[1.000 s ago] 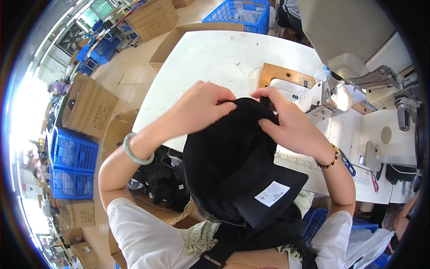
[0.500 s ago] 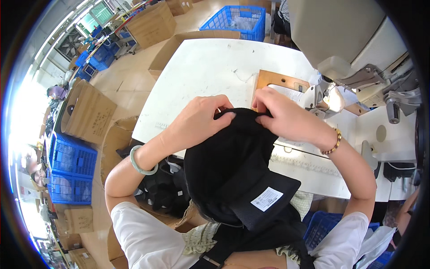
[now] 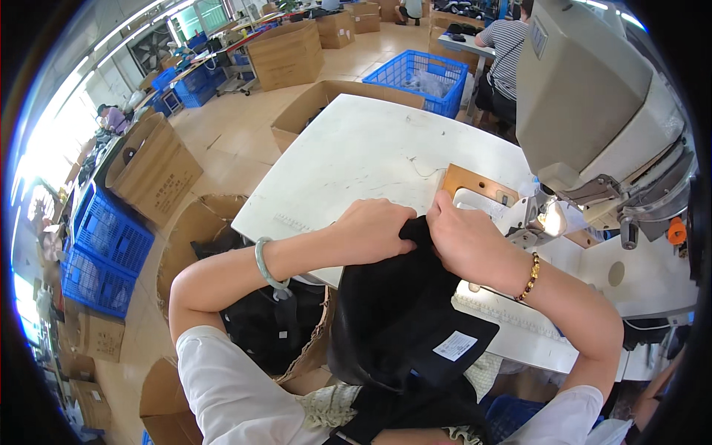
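A black fabric piece (image 3: 393, 304), sewn and bag-like, hangs in front of my chest over the near edge of the white table. A flap with a white label (image 3: 455, 345) lies across its lower right. At its upper edge my left hand (image 3: 374, 228) is closed, pinching the cloth with thumb and fingers. Close on its right, my right hand (image 3: 471, 241) grips the same edge, and a short fold of cloth stands up between the two hands. The fingertips are partly hidden by cloth and knuckles. A sewing machine (image 3: 586, 96) stands to the right of my right hand.
The white table (image 3: 356, 159) carries a wooden-framed plate (image 3: 463, 178) beside the machine's needle area. Left of me, a cardboard box (image 3: 178, 252) holds black pieces. Blue crates (image 3: 111, 241) stand farther left, another blue crate (image 3: 400, 70) beyond the table. A person in stripes (image 3: 508, 67) sits at the back.
My hands have come closer together along the cloth's upper edge, which now bunches up between them. The whole view has tilted upward, bringing more of the room into sight.
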`<state>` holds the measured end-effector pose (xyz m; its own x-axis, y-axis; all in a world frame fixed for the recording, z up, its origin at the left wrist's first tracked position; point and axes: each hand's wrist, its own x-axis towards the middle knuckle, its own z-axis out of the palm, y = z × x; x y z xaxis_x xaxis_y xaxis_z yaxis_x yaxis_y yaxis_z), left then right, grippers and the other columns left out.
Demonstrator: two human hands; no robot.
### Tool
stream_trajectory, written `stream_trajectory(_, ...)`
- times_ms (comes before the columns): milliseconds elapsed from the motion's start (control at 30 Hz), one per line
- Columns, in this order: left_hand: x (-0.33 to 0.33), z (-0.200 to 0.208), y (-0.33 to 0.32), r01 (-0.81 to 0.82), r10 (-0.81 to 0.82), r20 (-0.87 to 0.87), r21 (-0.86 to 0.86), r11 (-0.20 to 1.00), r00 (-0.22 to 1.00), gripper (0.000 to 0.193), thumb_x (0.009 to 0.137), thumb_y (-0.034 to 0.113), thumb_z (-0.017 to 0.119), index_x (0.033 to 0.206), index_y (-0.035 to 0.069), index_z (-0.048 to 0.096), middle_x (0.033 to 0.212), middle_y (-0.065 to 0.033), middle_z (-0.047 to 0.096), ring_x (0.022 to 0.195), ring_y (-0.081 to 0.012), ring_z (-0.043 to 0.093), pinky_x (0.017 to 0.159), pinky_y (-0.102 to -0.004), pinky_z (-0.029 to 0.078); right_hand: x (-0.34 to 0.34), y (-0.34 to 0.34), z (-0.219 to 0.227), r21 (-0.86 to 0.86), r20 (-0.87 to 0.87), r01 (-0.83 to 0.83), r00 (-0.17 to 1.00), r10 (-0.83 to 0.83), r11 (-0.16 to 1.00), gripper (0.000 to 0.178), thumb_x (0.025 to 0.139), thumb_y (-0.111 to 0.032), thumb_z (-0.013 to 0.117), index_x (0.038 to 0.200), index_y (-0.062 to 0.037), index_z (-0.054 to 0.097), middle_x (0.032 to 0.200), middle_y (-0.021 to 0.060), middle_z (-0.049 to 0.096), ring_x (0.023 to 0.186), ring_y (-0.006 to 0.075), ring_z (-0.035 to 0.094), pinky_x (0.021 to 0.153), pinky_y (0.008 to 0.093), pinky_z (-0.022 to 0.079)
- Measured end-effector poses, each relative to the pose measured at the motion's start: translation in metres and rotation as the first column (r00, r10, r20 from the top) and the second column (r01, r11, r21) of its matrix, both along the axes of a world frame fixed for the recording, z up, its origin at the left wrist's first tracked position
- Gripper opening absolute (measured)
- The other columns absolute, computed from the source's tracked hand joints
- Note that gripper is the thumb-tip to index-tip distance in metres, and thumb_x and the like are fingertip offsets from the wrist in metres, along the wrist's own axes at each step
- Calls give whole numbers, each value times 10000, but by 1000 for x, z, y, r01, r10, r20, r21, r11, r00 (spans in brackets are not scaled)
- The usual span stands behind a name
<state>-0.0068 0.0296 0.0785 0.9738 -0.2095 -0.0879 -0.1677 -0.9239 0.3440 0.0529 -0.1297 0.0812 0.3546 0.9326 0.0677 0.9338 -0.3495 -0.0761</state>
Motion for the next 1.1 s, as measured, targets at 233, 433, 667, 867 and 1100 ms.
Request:
stream_trajectory(233, 2, -8, 25, -7, -44, -144, -339, 941, 989, 318, 735, 286, 579, 860, -6, 586, 707, -192, 586, 671, -339, 555, 627, -367, 440, -4, -3, -2, 149, -102, 0, 995, 16, 989, 203, 635, 25, 546, 813, 78, 464, 897, 187, 433, 713, 332, 543, 536, 351, 480)
stream_trajectory(433, 28, 61, 12, -181, 92, 411, 185, 966, 907, 283, 726, 189, 573, 978, 61, 562, 783, -172, 587, 684, -311, 564, 637, -360, 452, 31, 1, 19, 722, 50, 108, 977, -207, 684, 484, 686, -86, 645, 1055, -31, 337, 1077, 162, 420, 792, 300, 534, 603, 333, 462)
stream_trajectory(667, 84, -25, 23, -210, -159, 878, 278, 937, 452, 555, 612, 49, 584, 1152, 79, 459, 996, -95, 538, 870, -220, 547, 678, -309, 466, 61, 13, -32, 720, -464, 592, 799, -383, 362, 524, 711, -103, 631, 1125, -26, 319, 849, 141, 557, 541, 174, 572, 476, 282, 465)
stream_trajectory(867, 65, -69, -24, -53, 145, 942, -135, 989, 303, 415, 663, 12, 576, 1069, 17, 487, 973, -110, 532, 895, -265, 531, 743, -341, 433, 63, 8, -79, 629, -629, 648, 749, -208, 430, 260, 778, -106, 531, 971, 42, 441, 860, 241, 531, 768, 402, 521, 672, 426, 423)
stream_trajectory(1100, 32, -109, -35, -142, -90, -113, -870, -472, 989, 326, 824, 335, 498, 838, 10, 510, 692, -80, 516, 654, -190, 523, 564, -276, 408, 47, 5, -82, 611, -647, 651, 738, -190, 450, 279, 793, -109, 508, 1023, 31, 435, 895, 232, 521, 832, 394, 508, 694, 418, 424)
